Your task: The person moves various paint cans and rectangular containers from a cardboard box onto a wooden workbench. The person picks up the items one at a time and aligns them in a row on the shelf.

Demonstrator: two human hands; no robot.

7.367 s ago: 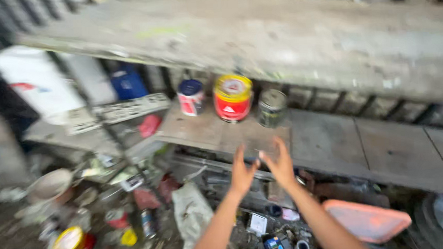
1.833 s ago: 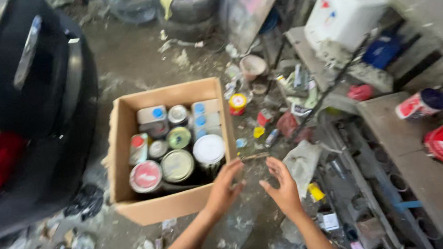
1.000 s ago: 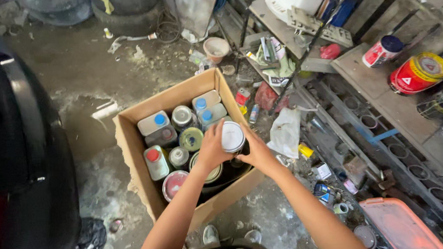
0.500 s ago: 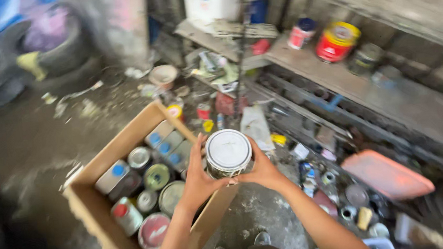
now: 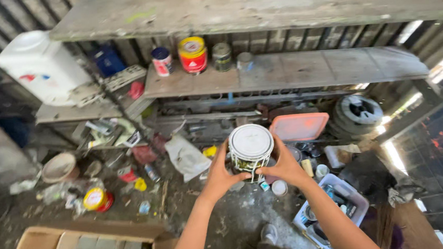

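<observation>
A paint can with a white lid (image 5: 251, 144) is held upright between both my hands in front of the wooden shelf (image 5: 301, 70). My left hand (image 5: 220, 175) grips its left side and my right hand (image 5: 283, 164) grips its right side. Several cans stand at the shelf's left end: a red and yellow can (image 5: 192, 53), a small red and white can (image 5: 162, 60), a dark can (image 5: 221, 56) and a small grey can (image 5: 244, 61). The cardboard box (image 5: 38, 248) with more cans lies at the bottom left.
A white plastic container (image 5: 42, 66) sits on a lower shelf at left. An orange lid (image 5: 299, 126), a tyre (image 5: 357, 112) and a plastic tub (image 5: 343, 200) lie around my hands. Litter and a small yellow can (image 5: 97, 199) cover the floor.
My hands reached into the cardboard box, took out the white-lidded can and lifted it. My view turned from the box to the shelf, and the can now faces the shelf.
</observation>
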